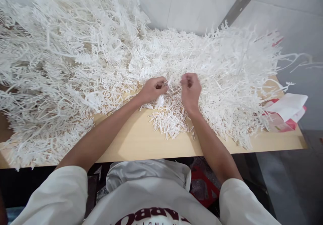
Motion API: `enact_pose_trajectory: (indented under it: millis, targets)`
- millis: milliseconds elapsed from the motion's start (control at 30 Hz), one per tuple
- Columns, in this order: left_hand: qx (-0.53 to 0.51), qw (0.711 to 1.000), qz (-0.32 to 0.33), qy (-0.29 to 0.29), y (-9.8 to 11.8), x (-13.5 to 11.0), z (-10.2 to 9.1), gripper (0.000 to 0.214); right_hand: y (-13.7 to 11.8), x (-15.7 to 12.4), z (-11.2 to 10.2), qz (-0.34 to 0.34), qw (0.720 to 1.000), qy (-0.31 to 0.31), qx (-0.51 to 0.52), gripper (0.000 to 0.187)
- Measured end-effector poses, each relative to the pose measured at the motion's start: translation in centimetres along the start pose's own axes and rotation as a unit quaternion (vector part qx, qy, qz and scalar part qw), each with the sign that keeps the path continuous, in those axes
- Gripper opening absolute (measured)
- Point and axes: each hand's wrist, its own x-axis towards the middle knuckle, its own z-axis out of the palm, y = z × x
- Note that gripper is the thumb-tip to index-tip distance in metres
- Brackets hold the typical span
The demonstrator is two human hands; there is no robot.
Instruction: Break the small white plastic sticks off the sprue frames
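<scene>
My left hand [154, 89] is pinched closed at the middle of the table, with a white branching plastic piece [170, 83] at its fingertips. A little to its right, my right hand [191, 89] has its fingers curled together and slightly blurred. What the right fingers hold, if anything, is too small to make out. Just below the hands lies a small heap of short white plastic sticks [168, 120]. A flat, glossy white scrap [160, 101] shows under my left fingers.
A tall mass of white branching pieces [63, 50] covers the left of the table [131, 141]; another heap [232, 70] spreads right. A red-and-white plastic bag [287, 112] lies at the right end. Behind stands a tiled wall [194, 6].
</scene>
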Motion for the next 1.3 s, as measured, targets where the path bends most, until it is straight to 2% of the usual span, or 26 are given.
enact_pose_trajectory:
  millis: [67, 100, 167, 267, 367, 467, 633, 800, 900, 1000, 1133, 1300]
  targets:
    - [0.000, 1.000, -0.004, -0.008, 0.0, -0.1, -0.1, 0.022, 0.9, 1.0, -1.1, 0.016, 0.995, 0.102, 0.012, 0.031]
    - [-0.006, 1.000, -0.008, -0.009, 0.0, -0.2, -0.2, 0.022, 1.2, 1.4, -1.6, 0.012, 0.994, 0.112, 0.016, 0.032]
    - [-0.017, 1.000, -0.013, 0.000, 0.0, -0.3, -0.2, 0.023, 1.2, 1.8, -2.3, -0.031, 0.998, 0.056, 0.007, 0.034]
    - [-0.020, 1.000, -0.010, 0.005, 0.0, -0.2, -0.2, 0.029, -0.1, 1.1, -2.1, -0.084, 0.995, -0.055, -0.005, 0.034]
    - [-0.012, 1.000, -0.006, 0.013, -0.1, -0.2, -0.2, 0.034, -1.4, -0.2, -1.0, -0.122, 0.985, -0.113, -0.037, 0.033]
    - [-0.010, 1.000, -0.004, 0.016, -0.1, -0.1, -0.2, 0.037, -1.5, -0.8, -0.2, -0.137, 0.974, -0.173, -0.048, 0.031]
    - [-0.005, 1.000, -0.004, 0.005, 0.3, -0.2, -0.3, 0.032, -0.5, -0.6, 0.0, -0.114, 0.971, -0.206, -0.035, 0.026]
    - [-0.031, 0.999, -0.023, -0.013, 0.2, 0.0, -0.3, 0.025, -1.0, -0.5, -0.3, -0.074, 0.965, -0.251, -0.030, 0.024]
    - [-0.071, 0.996, -0.047, -0.012, 0.4, 0.1, -0.4, 0.025, -1.3, -0.6, -0.5, -0.005, 0.953, -0.295, 0.072, 0.029]
    - [-0.132, 0.989, -0.064, -0.003, 0.9, 0.2, -0.5, 0.021, -1.4, -0.6, -0.3, 0.050, 0.925, -0.325, 0.192, 0.030]
    - [-0.183, 0.979, -0.078, -0.038, 1.6, 0.2, -0.8, 0.018, -1.3, -0.8, 0.3, 0.073, 0.895, -0.319, 0.302, 0.025]
    - [-0.189, 0.974, -0.112, -0.050, 2.2, 0.5, -1.2, 0.018, -1.1, -1.3, 0.9, 0.092, 0.882, -0.308, 0.344, 0.030]
